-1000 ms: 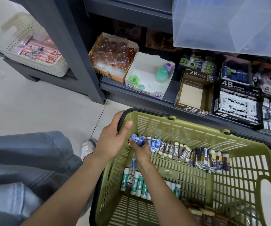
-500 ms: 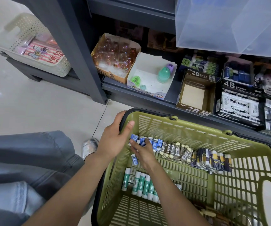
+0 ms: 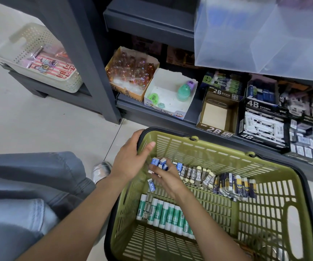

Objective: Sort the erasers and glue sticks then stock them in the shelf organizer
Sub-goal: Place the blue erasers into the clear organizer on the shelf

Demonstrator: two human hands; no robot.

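A green shopping basket [image 3: 227,148] stands on the floor in front of the shelf. My left hand [image 3: 130,159] grips its near-left corner rim, thumb inside. My right hand [image 3: 168,178] reaches into the basket and pinches a small bunch of blue erasers [image 3: 158,162] at the left end of a row along the far wall. That row continues with grey 2B erasers [image 3: 195,174] and navy-yellow erasers [image 3: 234,185]. One blue eraser [image 3: 151,184] lies loose below. Green-white glue sticks [image 3: 163,213] lie side by side on the basket floor. An empty 2B box [image 3: 217,113] sits on the shelf.
A 4B box [image 3: 263,125] with erasers stands right of the 2B box. Left of it are a white box [image 3: 163,108] with green sharpeners and a box of amber bottles [image 3: 131,76]. A translucent bin [image 3: 264,34] hangs above. My knee [image 3: 29,185] is at left.
My right hand has shifted slightly along the blue erasers at the row's left end, and one blue eraser now lies loose below them. My left hand has stayed on the basket corner.
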